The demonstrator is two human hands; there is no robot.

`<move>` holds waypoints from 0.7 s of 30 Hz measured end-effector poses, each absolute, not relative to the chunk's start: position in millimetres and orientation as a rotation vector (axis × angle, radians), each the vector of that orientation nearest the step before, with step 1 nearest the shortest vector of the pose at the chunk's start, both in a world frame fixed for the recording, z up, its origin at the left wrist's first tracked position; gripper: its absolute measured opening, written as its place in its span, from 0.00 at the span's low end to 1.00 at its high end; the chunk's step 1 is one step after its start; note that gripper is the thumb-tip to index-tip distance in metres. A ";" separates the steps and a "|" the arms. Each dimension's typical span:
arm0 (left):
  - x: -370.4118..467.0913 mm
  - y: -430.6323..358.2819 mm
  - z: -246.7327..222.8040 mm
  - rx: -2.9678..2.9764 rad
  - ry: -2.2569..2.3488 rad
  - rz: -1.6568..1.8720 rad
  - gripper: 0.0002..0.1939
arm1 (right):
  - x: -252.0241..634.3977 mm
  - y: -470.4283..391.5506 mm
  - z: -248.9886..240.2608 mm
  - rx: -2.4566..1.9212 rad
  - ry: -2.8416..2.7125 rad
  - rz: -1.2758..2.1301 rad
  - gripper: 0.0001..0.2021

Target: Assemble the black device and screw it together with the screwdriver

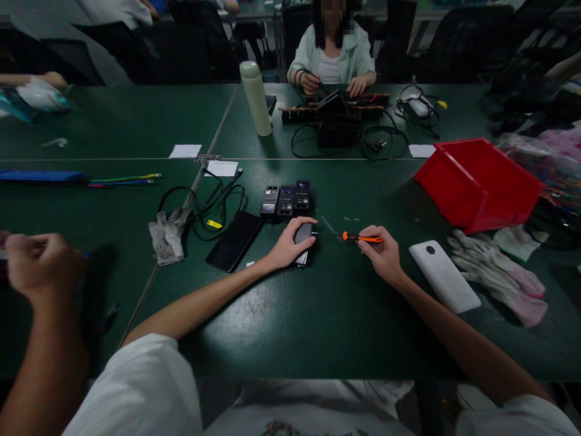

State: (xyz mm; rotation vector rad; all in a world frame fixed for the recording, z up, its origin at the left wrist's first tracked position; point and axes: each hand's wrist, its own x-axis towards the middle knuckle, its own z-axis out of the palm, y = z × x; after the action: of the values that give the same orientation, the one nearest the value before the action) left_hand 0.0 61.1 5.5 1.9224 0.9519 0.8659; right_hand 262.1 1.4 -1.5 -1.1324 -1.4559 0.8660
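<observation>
My left hand (290, 244) grips a small dark box-shaped device (303, 233) on the table, thumb and fingers on either side of it. From the right, my right hand (384, 251) holds a screwdriver (363, 237) by its orange and black handle. The thin shaft points left, and its tip meets or nearly meets the device's right side; exact contact is too small to tell. Just beyond my left hand, three similar black modules (285, 200) stand side by side. A black smartphone (235, 241) lies to the left of my left hand.
On the right are a white power bank (443, 275), work gloves (499, 272) and a red bin (481, 181). Cables (222, 200) and another glove (169, 236) lie left. A green bottle (256, 100) stands farther back. A co-worker's hand (43, 263) is at far left; another person sits opposite.
</observation>
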 end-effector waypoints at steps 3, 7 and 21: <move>0.0 60.8 6.2 1.928 0.960 0.849 0.20 | 261.6 0.1 1.9 -1.162 -1.440 0.879 0.07; -0.5 60.5 6.5 1.935 0.965 0.841 0.20 | 260.5 -0.2 3.7 -1.204 -1.383 0.972 0.08; 0.0 61.2 5.5 1.942 0.966 0.840 0.20 | 261.2 1.9 -2.5 -1.247 -1.413 0.892 0.09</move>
State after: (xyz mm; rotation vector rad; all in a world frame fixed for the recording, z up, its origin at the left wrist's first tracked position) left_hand 0.0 61.2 5.5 1.9423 0.9664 0.8403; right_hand 261.2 1.9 -2.5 -1.2472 -1.4126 0.8920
